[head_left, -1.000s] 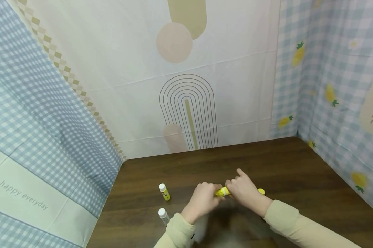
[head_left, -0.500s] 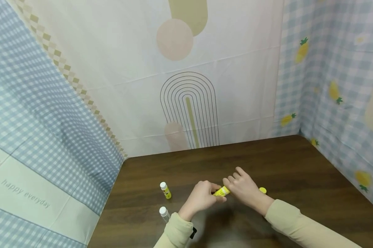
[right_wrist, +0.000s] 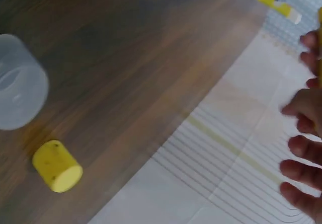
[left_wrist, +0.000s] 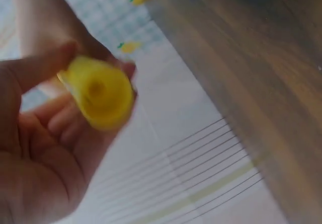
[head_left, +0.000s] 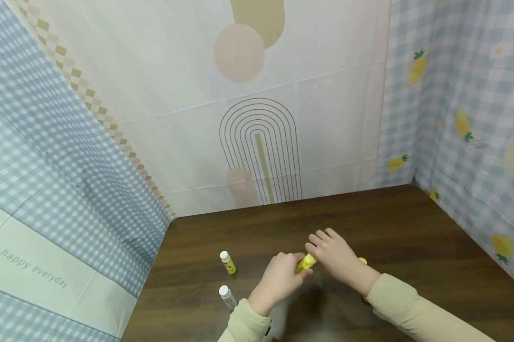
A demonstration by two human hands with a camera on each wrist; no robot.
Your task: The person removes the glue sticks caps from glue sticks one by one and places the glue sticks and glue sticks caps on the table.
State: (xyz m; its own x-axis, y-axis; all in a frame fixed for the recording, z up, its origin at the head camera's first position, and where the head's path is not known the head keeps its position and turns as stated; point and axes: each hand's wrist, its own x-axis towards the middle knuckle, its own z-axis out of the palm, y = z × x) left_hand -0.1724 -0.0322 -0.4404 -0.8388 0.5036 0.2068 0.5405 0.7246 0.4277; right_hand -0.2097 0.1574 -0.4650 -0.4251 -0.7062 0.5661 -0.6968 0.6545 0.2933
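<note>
Twisting, by the look | left hand, fingers round yellow tube above table | right hand, fingers curled over its two-o'clock end | tube tilts steeper than a second ago, likely mid-turn | yellow cylinder, three o'clock.

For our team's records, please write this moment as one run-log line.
left hand: grips yellow tube; right hand: at tube's other end; short yellow cylinder: on table; two white-capped tubes: on table
</note>
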